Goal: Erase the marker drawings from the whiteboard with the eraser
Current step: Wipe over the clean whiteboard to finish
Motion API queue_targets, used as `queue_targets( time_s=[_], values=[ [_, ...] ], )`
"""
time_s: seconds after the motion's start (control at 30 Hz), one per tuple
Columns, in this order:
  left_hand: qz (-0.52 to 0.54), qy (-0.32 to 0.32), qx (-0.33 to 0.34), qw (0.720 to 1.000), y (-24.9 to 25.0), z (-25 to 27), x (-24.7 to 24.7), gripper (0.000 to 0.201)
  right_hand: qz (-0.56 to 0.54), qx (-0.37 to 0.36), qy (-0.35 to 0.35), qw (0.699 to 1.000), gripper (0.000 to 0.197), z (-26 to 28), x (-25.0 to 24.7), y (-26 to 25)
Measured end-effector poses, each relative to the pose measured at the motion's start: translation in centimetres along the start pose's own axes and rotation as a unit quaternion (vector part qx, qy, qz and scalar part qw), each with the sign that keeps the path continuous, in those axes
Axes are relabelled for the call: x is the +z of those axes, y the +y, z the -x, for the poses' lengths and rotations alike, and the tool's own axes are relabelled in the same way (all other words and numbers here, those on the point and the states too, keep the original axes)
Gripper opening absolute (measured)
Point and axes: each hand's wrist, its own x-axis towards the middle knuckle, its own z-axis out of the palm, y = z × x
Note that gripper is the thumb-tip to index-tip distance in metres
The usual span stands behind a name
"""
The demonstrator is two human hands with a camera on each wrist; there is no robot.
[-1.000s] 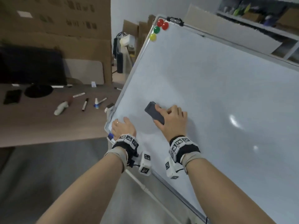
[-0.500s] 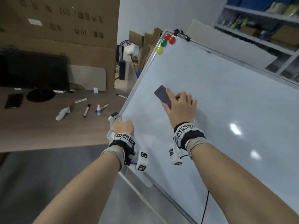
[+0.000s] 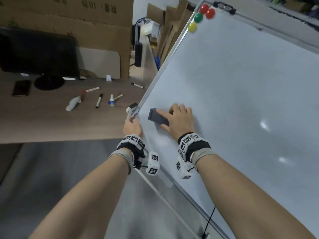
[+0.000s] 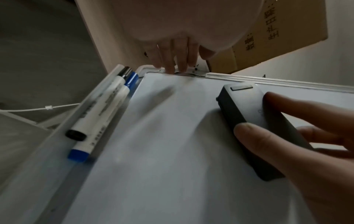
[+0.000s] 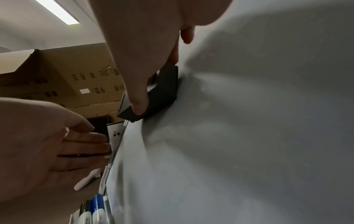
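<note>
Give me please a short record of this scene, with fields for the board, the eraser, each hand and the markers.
board: whiteboard, tilted, no drawings visible
eraser: dark eraser, flat on the board near its left edge
right hand: right hand grips the eraser
left hand: left hand, fingers straight on the board's frame
markers: black marker and blue marker in the tray

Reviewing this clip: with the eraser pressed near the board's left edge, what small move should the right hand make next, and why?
Probably sweep the eraser rightward across the whiteboard, away from the frame. The right hand holds it flat on the surface close to the left edge, so little room remains that way. The left hand rests on the frame, steadying the board. No marker strokes are clearly visible, so one checking pass seems enough.
</note>
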Motion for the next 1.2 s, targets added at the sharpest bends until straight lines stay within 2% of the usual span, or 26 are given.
queue_targets(
  time_s=[0.1, 0.17, 0.3, 0.4, 0.5, 0.63, 0.83, 0.97, 1.2],
  values=[
    [-0.018, 0.036, 0.012, 0.999, 0.3, 1.5, 1.2, 0.043, 0.001, -0.019, 0.007, 1.000, 0.054, 2.4, -0.7, 2.3],
    [-0.057, 0.037, 0.048, 0.997, 1.0, 3.2, 3.0, 0.047, 0.018, -0.003, 0.032, 0.999, 0.053, 4.3, -1.6, 4.6],
    [-0.085, 0.030, 0.132, 0.987, 2.1, 7.8, 7.2, 0.060, 0.058, 0.116, 0.134, 0.982, 0.054, 8.9, -4.7, 10.3],
    [-0.084, 0.025, 0.166, 0.982, 2.4, 12.1, 10.8, 0.071, 0.095, 0.176, 0.160, 0.967, 0.053, 13.4, -7.8, 14.7],
    [-0.072, -0.002, 0.195, 0.978, 2.2, 16.7, 13.7, 0.076, 0.111, 0.226, 0.172, 0.952, 0.053, 18.1, -9.5, 16.7],
    [-0.084, -0.023, 0.222, 0.971, 0.6, 20.6, 15.9, 0.080, 0.085, 0.285, 0.172, 0.939, 0.052, 23.9, -9.1, 16.5],
    [-0.112, -0.026, 0.237, 0.965, -1.2, 21.3, 15.7, 0.079, 0.017, 0.355, 0.121, 0.927, 0.053, 30.5, -7.6, 14.5],
    [-0.120, -0.040, 0.224, 0.966, -2.5, 21.7, 14.5, 0.077, 0.012, 0.352, 0.092, 0.931, 0.052, 32.0, -7.2, 13.1],
    [-0.075, -0.036, 0.202, 0.976, -2.8, 21.2, 11.0, 0.067, -0.024, 0.326, 0.119, 0.938, 0.049, 31.2, -7.3, 10.3]
  ],
)
